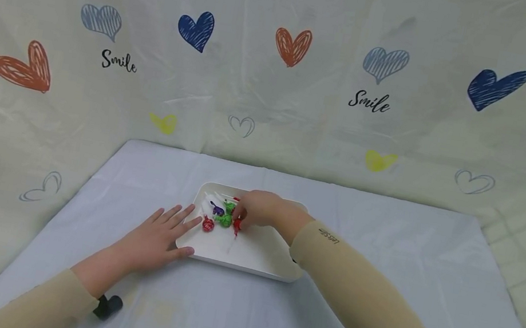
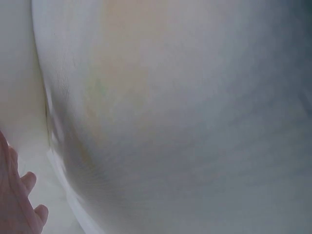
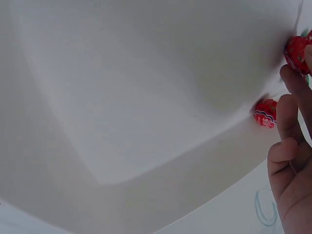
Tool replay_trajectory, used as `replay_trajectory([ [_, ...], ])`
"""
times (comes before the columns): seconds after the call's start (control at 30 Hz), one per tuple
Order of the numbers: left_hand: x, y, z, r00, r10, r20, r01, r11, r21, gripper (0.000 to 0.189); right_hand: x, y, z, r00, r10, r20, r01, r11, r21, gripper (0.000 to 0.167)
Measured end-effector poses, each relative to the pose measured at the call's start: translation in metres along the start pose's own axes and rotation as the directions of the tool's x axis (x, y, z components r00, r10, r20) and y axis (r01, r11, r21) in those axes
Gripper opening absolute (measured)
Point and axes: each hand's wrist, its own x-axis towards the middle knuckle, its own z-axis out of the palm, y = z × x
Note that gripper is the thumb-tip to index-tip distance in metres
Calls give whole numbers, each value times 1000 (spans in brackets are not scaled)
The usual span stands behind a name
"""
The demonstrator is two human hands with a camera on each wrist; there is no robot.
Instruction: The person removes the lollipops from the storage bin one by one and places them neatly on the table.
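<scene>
Right now, your right hand (image 1: 259,208) reaches over the white tray (image 1: 260,256), its forearm coming in from 4 o'clock and its fingers bent down among the lollipops. The thumb and foremost fingers are nearly closed, pinching the wrapped head of a red lollipop (image 3: 295,52); in the right wrist view the other fingers curl inward beside it. That lollipop is inside the tray, on the 10 o'clock side of its middle, where the rest are bunched. Just beside it, toward 9 o'clock, lies a green lollipop (image 1: 224,220), with another green wrapper (image 1: 229,206) at 12 o'clock from that one, a purple lollipop (image 1: 217,210) at 10 and a second red one (image 1: 208,224) at 8. White sticks (image 1: 206,207) show around them, and the right wrist view has a red wrapper (image 3: 265,114) near the tray wall, at 7 o'clock from your pinch. Your left hand (image 1: 156,239) is at the tray's 8 to 9 o'clock edge, fingers straight, widely spread and holding nothing, thumb and index tips at the rim; you cannot tell how firmly they press. The tray sits on the white-covered worktop (image 1: 226,320).
</scene>
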Motion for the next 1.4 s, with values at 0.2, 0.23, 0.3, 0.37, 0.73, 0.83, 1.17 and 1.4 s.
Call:
replay_trajectory([
  [0.2,0,0,0,1000,-3,1,3,1000,-4,78,-11,2,-1,999,-6,31,5,999,31,21],
  [0.23,0,0,1,1000,-2,-1,2,1000,-1,78,-13,3,-1,999,-9,38,8,999,31,21],
  [0.3,0,0,1,1000,-1,-2,1,1000,1,78,-18,6,-1,998,-9,56,8,1000,25,20],
  [0.37,0,0,1,1000,0,-3,0,1000,1,78,-23,10,-1,997,-11,72,11,1000,7,20],
  [0.73,-2,0,0,1000,1,-5,-1,1000,-3,79,-41,22,1,996,-48,69,53,996,-71,25],
  [0.83,-1,1,-1,1000,-4,3,4,1000,-7,79,-43,26,-2,997,-52,55,54,998,-40,28],
  [1.17,0,1,0,1000,-15,11,15,1000,-10,79,-43,37,-3,999,1,50,-4,997,77,27],
  [1.4,-1,2,-1,1000,-11,3,11,1000,-8,79,-42,37,1,998,12,58,-18,994,111,24],
])
